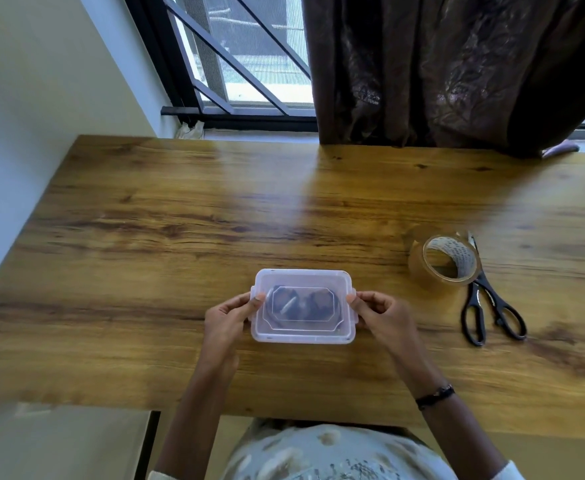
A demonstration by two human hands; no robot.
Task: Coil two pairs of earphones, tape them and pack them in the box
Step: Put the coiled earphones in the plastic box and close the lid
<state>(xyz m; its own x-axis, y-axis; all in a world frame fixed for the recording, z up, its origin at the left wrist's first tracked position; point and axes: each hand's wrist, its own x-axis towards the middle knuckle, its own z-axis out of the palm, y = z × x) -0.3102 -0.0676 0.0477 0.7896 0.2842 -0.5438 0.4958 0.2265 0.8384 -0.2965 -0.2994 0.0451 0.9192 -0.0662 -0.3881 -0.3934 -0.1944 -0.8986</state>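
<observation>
We see one translucent white rectangular plastic box (303,306) lying flat on the brown wood-grain worktop (214,209), near its front edge and roughly in the middle. Its lid (303,282) is on. Through the cloudy plastic we make out two dark bundles side by side, the coiled earphones (313,304), with a pale patch on the left one; we cannot tell any finer detail through the lid.

Both hands are at the box, one at each short end. The left hand (227,318) has its fingers curled round the left end, thumb lying on the lid's edge. The right hand (379,311) mirrors it on the right end, fingers curled at the side and thumb tip on the lid. We cannot tell whether the side clips beneath the fingers are fastened. A dark band (434,396) circles the right wrist.

To the right of the box, well apart from it, lies one roll of clear brownish packing tape (443,261). Just beside it, touching its right edge, lies one pair of black-handled scissors (491,306), handles toward us and blades pointing away.

Beyond the worktop's far edge hang a dark brown patterned curtain (457,71) and a window with black metal bars (235,57).
</observation>
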